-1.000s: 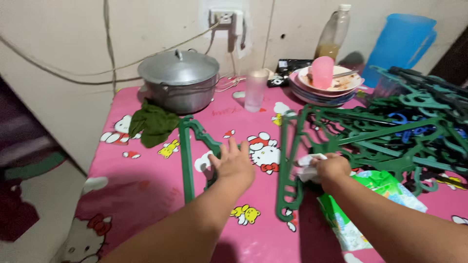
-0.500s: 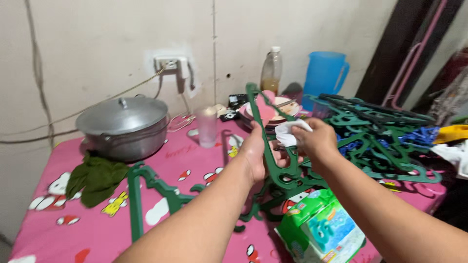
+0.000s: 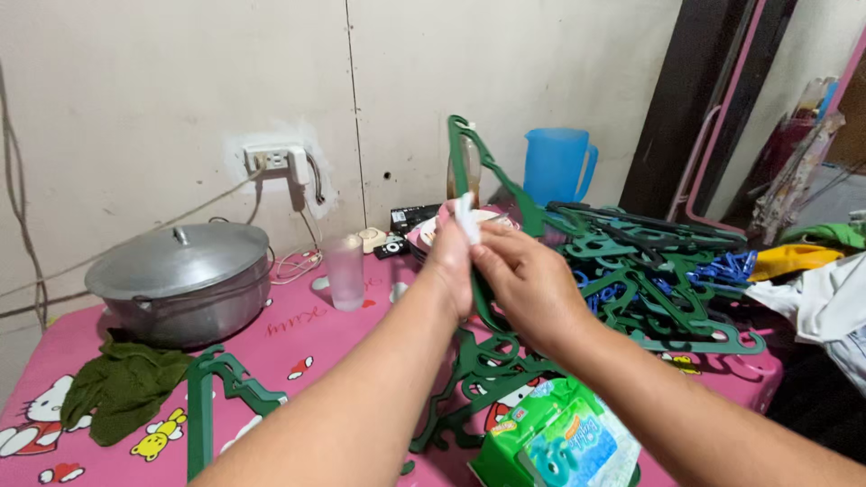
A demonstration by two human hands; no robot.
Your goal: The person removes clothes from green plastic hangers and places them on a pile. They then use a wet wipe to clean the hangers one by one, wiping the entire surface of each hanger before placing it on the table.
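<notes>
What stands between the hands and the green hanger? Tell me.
Nothing visible. The left hand grips the green hanger directly, holding it upright above the table. The right hand presses a white wipe against it.

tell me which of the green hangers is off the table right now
The green hanger gripped upright between the left hand and right hand, against a white wipe. The lone hanger at left and the heap of hangers at right lie on the tablecloth.
</notes>
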